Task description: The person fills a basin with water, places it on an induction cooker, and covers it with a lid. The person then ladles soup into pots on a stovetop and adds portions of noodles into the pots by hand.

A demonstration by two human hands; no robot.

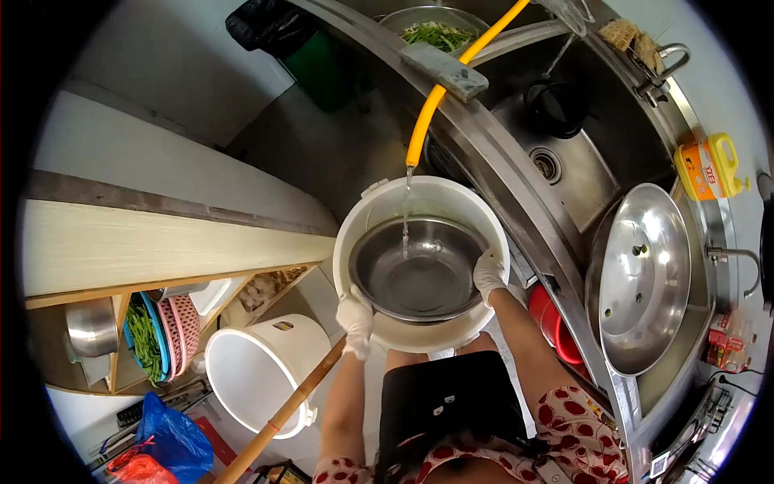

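Note:
A steel basin with some water in it is held over the mouth of a large white bucket. My left hand, in a white glove, grips the basin's near left rim. My gloved right hand is closed on its right rim. Water runs from the end of a yellow hose into the basin. A wooden pole slants up to just below my left hand; whether they touch, I cannot tell. The basin's underside is hidden.
A steel sink at right holds a black pan. A large steel bowl leans beside a yellow detergent bottle. Another white bucket lies tipped at left, below shelves with baskets of green vegetables. A red bucket stands under the counter.

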